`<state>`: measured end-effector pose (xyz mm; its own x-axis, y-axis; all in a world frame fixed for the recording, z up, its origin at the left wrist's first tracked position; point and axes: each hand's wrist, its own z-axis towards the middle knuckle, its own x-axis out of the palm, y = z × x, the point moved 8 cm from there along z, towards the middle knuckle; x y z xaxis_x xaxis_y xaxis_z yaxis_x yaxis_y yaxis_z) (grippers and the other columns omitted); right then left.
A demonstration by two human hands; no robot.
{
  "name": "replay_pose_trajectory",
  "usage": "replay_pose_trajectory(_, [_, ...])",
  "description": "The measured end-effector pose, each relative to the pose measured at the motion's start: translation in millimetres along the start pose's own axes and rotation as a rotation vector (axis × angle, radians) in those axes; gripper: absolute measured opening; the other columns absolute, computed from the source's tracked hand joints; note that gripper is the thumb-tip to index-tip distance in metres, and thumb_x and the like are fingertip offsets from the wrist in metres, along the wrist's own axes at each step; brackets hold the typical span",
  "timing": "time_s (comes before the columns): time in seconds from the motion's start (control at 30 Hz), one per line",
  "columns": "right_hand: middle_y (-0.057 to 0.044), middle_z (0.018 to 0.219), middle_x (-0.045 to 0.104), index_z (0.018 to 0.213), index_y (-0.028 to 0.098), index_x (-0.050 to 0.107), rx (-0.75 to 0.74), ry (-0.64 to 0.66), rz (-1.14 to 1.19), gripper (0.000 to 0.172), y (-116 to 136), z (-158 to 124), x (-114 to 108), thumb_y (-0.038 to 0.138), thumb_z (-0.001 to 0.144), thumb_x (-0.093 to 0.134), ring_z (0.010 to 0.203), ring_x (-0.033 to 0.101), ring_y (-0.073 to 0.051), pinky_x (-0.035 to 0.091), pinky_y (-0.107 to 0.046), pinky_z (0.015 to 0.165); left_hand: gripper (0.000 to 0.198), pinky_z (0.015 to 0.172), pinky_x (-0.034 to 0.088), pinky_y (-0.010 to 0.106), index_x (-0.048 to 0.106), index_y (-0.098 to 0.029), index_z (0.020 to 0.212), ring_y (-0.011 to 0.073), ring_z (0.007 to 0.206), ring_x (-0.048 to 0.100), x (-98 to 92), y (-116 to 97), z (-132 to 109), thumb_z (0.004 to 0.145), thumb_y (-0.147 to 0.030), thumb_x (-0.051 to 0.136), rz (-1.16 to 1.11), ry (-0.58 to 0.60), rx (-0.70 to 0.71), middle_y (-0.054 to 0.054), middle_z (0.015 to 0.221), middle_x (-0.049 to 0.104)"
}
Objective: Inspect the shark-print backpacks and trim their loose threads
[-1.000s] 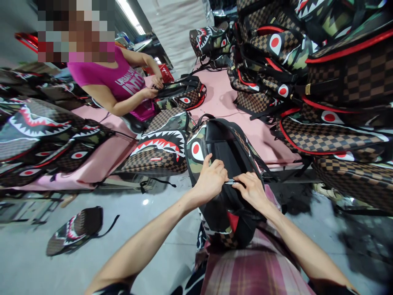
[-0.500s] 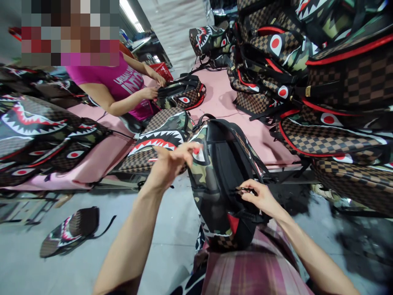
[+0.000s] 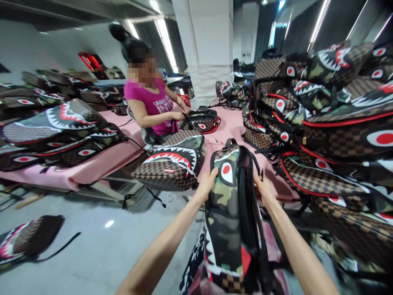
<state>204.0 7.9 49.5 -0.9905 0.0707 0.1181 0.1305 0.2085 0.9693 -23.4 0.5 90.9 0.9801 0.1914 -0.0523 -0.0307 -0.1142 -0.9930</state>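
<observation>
A camouflage backpack (image 3: 225, 200) with a red-and-white eye and shark teeth stands on edge in front of me, over my lap. My left hand (image 3: 208, 183) grips its left side near the eye, fingers partly hidden behind it. On the other side, my right hand (image 3: 261, 188) holds the strap side of the bag, beside the black straps. Left of it, a checkered backpack (image 3: 172, 159) with a shark mouth lies on the pink table (image 3: 229, 123).
Across the table a person in a pink shirt (image 3: 153, 102) handles another backpack (image 3: 202, 121). Piled backpacks (image 3: 331, 176) rise at the right, more bags (image 3: 61, 127) lie at the left. One bag (image 3: 33, 237) is on the floor.
The view has tilted up. My left hand, spread in the air before, has come onto the bag; my right hand has moved up its side from the strap end. The bag has turned more upright.
</observation>
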Motion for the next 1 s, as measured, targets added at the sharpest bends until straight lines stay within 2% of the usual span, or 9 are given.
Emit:
replay_pose_trajectory(0.13, [0.009, 0.045, 0.025, 0.059, 0.022, 0.037, -0.201, -0.024, 0.106, 0.045, 51.3, -44.9, -3.7, 0.060, 0.066, 0.061, 0.037, 0.021, -0.006, 0.021, -0.021, 0.034, 0.043, 0.052, 0.043, 0.024, 0.058, -0.014, 0.065, 0.0165, 0.058, 0.055, 8.2, -75.4, -54.0, 0.078, -0.054, 0.048, 0.151, -0.008, 0.258, 0.001, 0.052, 0.056])
replay_pose_trajectory(0.23, [0.007, 0.049, 0.031, 0.065, 0.022, 0.045, -0.434, 0.014, 0.090, 0.039, 114.8, -68.7, -4.1, 0.057, 0.063, 0.063, 0.040, 0.024, -0.006, 0.025, -0.021, 0.036, 0.043, 0.045, 0.036, 0.022, 0.048, -0.017, 0.054, 0.0104, 0.046, 0.044, -2.1, -134.7, -90.4, 0.082, -0.049, 0.045, 0.279, -0.139, 0.546, -0.003, 0.047, 0.046])
replay_pose_trajectory(0.3, [0.005, 0.052, 0.037, 0.069, 0.021, 0.051, -0.537, 0.021, 0.048, 0.038, 142.5, -71.7, -4.5, 0.056, 0.061, 0.064, 0.041, 0.027, -0.006, 0.027, -0.021, 0.036, 0.040, 0.045, 0.036, 0.022, 0.051, -0.017, 0.057, 0.0100, 0.044, 0.043, -5.5, -153.1, -101.5, 0.084, -0.046, 0.044, 0.334, -0.216, 0.701, -0.003, 0.047, 0.047])
replay_pose_trajectory(0.43, [0.007, 0.046, 0.037, 0.072, 0.019, 0.057, -0.517, -0.008, 0.012, 0.032, 126.9, -44.6, -11.1, 0.046, 0.060, 0.070, 0.038, 0.029, -0.006, 0.027, -0.021, 0.035, 0.029, 0.051, 0.045, 0.024, 0.061, -0.016, 0.083, 0.0151, 0.054, 0.057, 14.0, -123.5, -80.6, 0.086, -0.039, 0.044, 0.423, -0.181, 0.775, 0.003, 0.064, 0.063])
replay_pose_trajectory(0.57, [0.006, 0.045, 0.046, 0.089, 0.016, 0.064, -0.413, -0.124, -0.120, 0.038, 87.4, -16.2, -33.6, 0.043, 0.062, 0.070, 0.033, 0.032, -0.008, 0.027, -0.023, 0.032, 0.030, 0.052, 0.048, 0.025, 0.061, -0.017, 0.081, 0.0169, 0.059, 0.062, 33.9, -84.1, -52.1, 0.090, -0.034, 0.037, 0.478, -0.221, 0.815, 0.005, 0.067, 0.066])
replay_pose_trajectory(0.73, [-0.002, 0.078, 0.067, 0.114, 0.022, 0.059, -0.766, -0.423, -0.391, 0.042, 153.7, -54.4, -60.1, 0.035, 0.074, 0.062, 0.048, 0.054, -0.014, 0.045, -0.028, 0.046, 0.030, 0.054, 0.050, 0.026, 0.061, -0.015, 0.087, 0.0179, 0.060, 0.064, 50.5, -84.7, -46.4, 0.091, -0.032, 0.037, 0.570, -0.251, 0.960, 0.009, 0.072, 0.068])
replay_pose_trajectory(0.83, [-0.006, 0.108, 0.065, 0.113, 0.027, 0.060, -1.125, -0.363, -0.739, 0.036, 202.8, -92.0, -22.3, 0.026, 0.077, 0.061, 0.074, 0.064, -0.018, 0.052, -0.030, 0.067, 0.029, 0.057, 0.051, 0.026, 0.059, -0.014, 0.099, 0.0185, 0.064, 0.066, 55.0, -87.6, -46.6, 0.091, -0.031, 0.037, 0.558, -0.262, 0.991, 0.010, 0.077, 0.069])
replay_pose_trajectory(0.93, [-0.007, 0.115, 0.062, 0.111, 0.027, 0.062, -1.347, -0.180, -1.057, 0.032, 211.1, -106.1, 26.5, 0.018, 0.080, 0.059, 0.088, 0.065, -0.019, 0.052, -0.027, 0.071, 0.029, 0.060, 0.053, 0.027, 0.057, -0.015, 0.106, 0.0192, 0.066, 0.067, 57.2, -87.4, -44.9, 0.091, -0.030, 0.037, 0.551, -0.269, 0.989, 0.010, 0.079, 0.069])
replay_pose_trajectory(1.0, [-0.008, 0.113, 0.063, 0.113, 0.026, 0.060, -1.416, -0.203, -1.148, 0.033, 209.2, -106.5, 40.5, 0.016, 0.081, 0.057, 0.085, 0.066, -0.018, 0.052, -0.025, 0.067, 0.032, 0.060, 0.053, 0.027, 0.053, -0.014, 0.114, 0.0190, 0.067, 0.067, 57.9, -87.2, -43.4, 0.091, -0.030, 0.037, 0.561, -0.269, 0.983, 0.009, 0.081, 0.070])
